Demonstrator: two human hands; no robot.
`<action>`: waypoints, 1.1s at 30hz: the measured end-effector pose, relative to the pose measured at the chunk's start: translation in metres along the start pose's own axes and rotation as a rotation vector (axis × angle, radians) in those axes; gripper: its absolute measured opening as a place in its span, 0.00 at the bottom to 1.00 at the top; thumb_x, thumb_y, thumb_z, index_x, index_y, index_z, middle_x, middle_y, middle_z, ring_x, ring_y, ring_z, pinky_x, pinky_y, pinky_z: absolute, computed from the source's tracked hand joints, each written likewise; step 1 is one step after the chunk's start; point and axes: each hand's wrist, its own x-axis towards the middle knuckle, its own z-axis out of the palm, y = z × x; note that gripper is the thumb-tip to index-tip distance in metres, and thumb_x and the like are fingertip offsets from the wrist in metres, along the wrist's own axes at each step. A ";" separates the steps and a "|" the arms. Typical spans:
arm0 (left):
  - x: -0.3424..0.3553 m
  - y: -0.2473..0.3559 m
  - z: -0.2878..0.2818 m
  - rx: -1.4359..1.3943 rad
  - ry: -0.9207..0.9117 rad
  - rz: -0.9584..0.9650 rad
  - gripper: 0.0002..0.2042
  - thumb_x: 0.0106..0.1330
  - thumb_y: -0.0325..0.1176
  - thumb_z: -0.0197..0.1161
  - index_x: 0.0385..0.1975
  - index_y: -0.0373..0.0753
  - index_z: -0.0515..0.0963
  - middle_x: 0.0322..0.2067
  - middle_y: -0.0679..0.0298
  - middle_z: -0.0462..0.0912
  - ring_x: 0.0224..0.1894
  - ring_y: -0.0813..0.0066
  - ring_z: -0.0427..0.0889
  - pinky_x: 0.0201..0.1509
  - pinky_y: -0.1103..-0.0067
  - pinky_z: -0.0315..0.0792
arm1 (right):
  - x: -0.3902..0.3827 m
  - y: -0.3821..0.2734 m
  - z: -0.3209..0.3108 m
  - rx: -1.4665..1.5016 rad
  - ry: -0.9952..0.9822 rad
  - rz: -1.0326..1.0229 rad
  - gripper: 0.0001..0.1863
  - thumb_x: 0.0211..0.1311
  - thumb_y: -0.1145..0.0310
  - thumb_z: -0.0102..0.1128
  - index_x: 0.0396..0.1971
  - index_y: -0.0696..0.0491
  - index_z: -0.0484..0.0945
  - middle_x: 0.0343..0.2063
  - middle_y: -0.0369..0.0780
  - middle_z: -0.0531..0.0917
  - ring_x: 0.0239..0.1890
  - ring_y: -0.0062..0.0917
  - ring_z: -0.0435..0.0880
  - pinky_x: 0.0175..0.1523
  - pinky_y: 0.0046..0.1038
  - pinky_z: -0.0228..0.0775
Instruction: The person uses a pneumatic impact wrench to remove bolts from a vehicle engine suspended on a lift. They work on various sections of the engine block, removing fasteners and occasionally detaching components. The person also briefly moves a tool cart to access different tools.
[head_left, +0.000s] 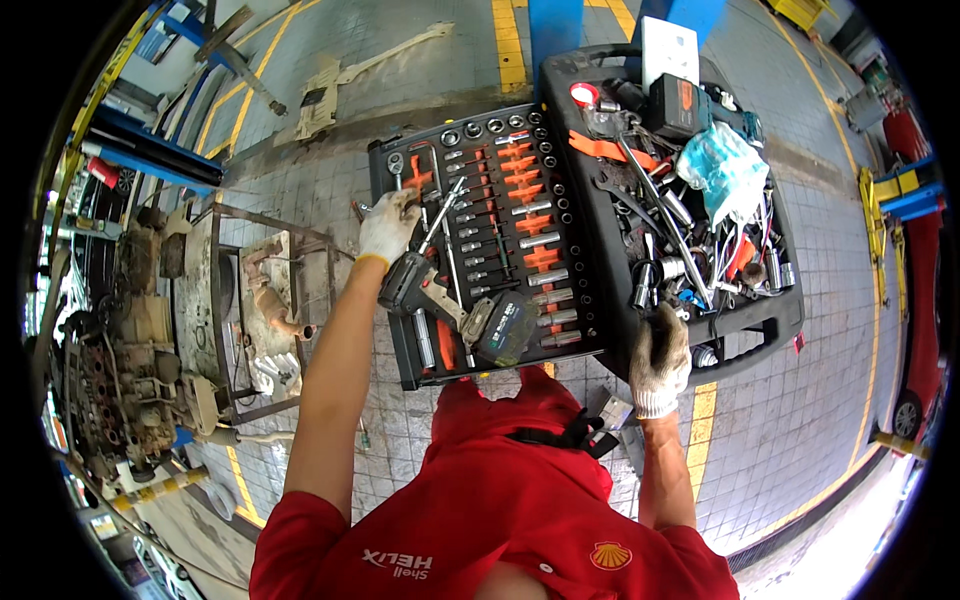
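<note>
My left hand [388, 228], in a white knit glove, is at the left edge of the open tool case's socket tray [377, 165]. Its fingers are curled, and what they grip is hidden; a small metal end sticks out beside them. A ratchet [396, 163] lies just above the fingertips. Below that hand, a cordless power tool [430, 290] with a dark battery lies across the tray. My right hand [660, 362], in a soiled white glove, is at the near edge of the other case half [735, 350]. Its fingers are bent together near a socket tool [643, 288], their contents unclear.
Loose wrenches [625, 200], bars and sockets fill the right half, with a blue plastic bag [722, 165] and a white box [670, 50] at its far side. A metal-framed stand [215, 300] and engine parts [110, 390] are on the left. Blue lift posts [555, 35] rise beyond.
</note>
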 end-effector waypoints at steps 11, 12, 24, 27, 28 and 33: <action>0.077 -0.006 0.055 0.063 -0.151 -0.076 0.17 0.71 0.46 0.60 0.55 0.47 0.79 0.50 0.56 0.85 0.52 0.56 0.84 0.58 0.67 0.77 | -0.011 0.022 -0.004 -0.038 -0.017 0.059 0.18 0.61 0.77 0.64 0.52 0.58 0.78 0.38 0.49 0.83 0.39 0.46 0.84 0.45 0.40 0.77; 0.076 0.001 0.055 -0.013 -0.023 -0.049 0.18 0.72 0.47 0.58 0.56 0.47 0.79 0.50 0.56 0.85 0.51 0.57 0.85 0.56 0.68 0.78 | -0.010 0.021 -0.004 -0.081 -0.016 0.037 0.19 0.58 0.78 0.66 0.51 0.57 0.77 0.36 0.47 0.83 0.36 0.44 0.83 0.42 0.39 0.76; -0.002 0.188 0.089 -0.223 -0.219 0.707 0.11 0.71 0.32 0.57 0.51 0.45 0.79 0.39 0.52 0.83 0.40 0.52 0.84 0.43 0.63 0.79 | -0.007 0.023 -0.004 -0.047 0.022 0.022 0.19 0.56 0.80 0.67 0.49 0.56 0.78 0.34 0.47 0.84 0.33 0.43 0.84 0.40 0.38 0.77; 0.001 0.208 0.085 -0.088 -0.376 0.643 0.11 0.70 0.35 0.61 0.49 0.40 0.79 0.43 0.53 0.85 0.43 0.49 0.85 0.47 0.62 0.80 | -0.008 0.025 -0.004 -0.047 0.042 0.015 0.19 0.56 0.79 0.67 0.49 0.56 0.78 0.34 0.46 0.83 0.34 0.42 0.84 0.40 0.38 0.78; 0.001 0.212 0.085 -0.026 -0.338 0.670 0.10 0.68 0.34 0.63 0.45 0.40 0.79 0.40 0.53 0.85 0.41 0.50 0.85 0.45 0.62 0.80 | -0.007 0.025 -0.005 -0.059 0.047 -0.018 0.19 0.56 0.79 0.67 0.48 0.56 0.78 0.34 0.46 0.83 0.34 0.42 0.84 0.40 0.38 0.78; 0.008 0.227 0.102 0.198 -0.279 0.830 0.07 0.66 0.32 0.63 0.40 0.40 0.80 0.35 0.54 0.84 0.38 0.52 0.86 0.41 0.63 0.80 | -0.008 0.028 -0.005 -0.039 0.034 -0.011 0.18 0.56 0.79 0.67 0.48 0.57 0.78 0.34 0.46 0.83 0.34 0.42 0.84 0.40 0.37 0.78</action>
